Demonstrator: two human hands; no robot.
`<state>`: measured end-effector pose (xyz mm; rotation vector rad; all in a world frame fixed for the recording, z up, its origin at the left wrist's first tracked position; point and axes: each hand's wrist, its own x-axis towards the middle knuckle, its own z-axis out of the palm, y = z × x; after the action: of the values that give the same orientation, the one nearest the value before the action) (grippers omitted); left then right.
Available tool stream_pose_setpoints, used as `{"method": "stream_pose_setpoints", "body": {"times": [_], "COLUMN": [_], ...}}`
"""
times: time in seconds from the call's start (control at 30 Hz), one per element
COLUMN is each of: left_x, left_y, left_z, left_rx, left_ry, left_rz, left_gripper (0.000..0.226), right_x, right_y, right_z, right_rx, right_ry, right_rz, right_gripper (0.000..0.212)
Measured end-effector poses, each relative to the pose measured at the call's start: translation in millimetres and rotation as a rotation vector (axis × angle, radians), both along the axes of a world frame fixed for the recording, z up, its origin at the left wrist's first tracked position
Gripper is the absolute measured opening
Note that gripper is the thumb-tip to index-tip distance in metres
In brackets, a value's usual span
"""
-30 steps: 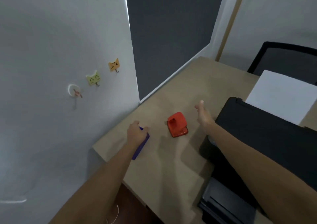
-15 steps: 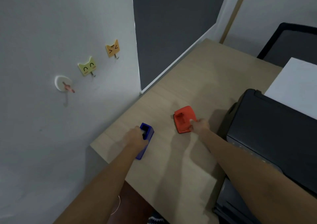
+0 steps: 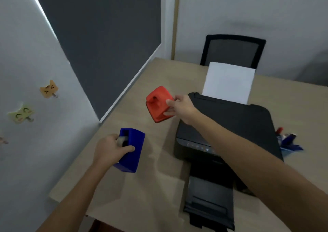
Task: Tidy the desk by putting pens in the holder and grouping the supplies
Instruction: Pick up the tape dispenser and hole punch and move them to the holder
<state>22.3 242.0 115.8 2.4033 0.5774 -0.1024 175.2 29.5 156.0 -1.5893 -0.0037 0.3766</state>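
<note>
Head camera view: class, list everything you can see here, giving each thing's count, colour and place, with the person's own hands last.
Desk: one, light wood, centre.
Printer: one, black, desk's right.
Paper: white, standing in the printer's rear.
Chair: one, black, behind the desk.
Pen holder: one, blue, right of the printer, mostly hidden.
Cat hooks: two, orange and green, left wall.
Red dispenser: one, lifted.
Blue dispenser: one, front left.
Left hand: holds the blue dispenser.
Right hand: holds the red dispenser.

no readable text, labels or numbers
</note>
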Motion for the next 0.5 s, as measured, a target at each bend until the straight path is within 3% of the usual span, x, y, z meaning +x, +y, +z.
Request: {"method": "stream_pose_setpoints", "body": {"times": [0.1,0.23,0.33,0.5], "left_x": [8,13,10,-10], "left_y": [-58,-162,-252,-405], "left_z": [54,103,112,93], "left_rx": [-0.063,-0.194,-0.267,-0.204], "left_ry": [-0.112,-0.180,-0.169,-0.098], "left_rz": [-0.068,-0.195,-0.298,-0.537], "left_gripper": [0.028,0.036,0.041,0.038], "right_x": [-12,-40,-61,-102], "right_y": [-78,-208,-310,-457], "right_z": [52,91,97,76], "right_rx": [0.080,0.131,0.109,0.120], "right_ry": [-0.115,-0.229,-0.248,-0.184], "right_rz": [-0.041,-0.134,-0.243,-0.480], "right_gripper": [0.020,0.027,0.027,0.025]}}
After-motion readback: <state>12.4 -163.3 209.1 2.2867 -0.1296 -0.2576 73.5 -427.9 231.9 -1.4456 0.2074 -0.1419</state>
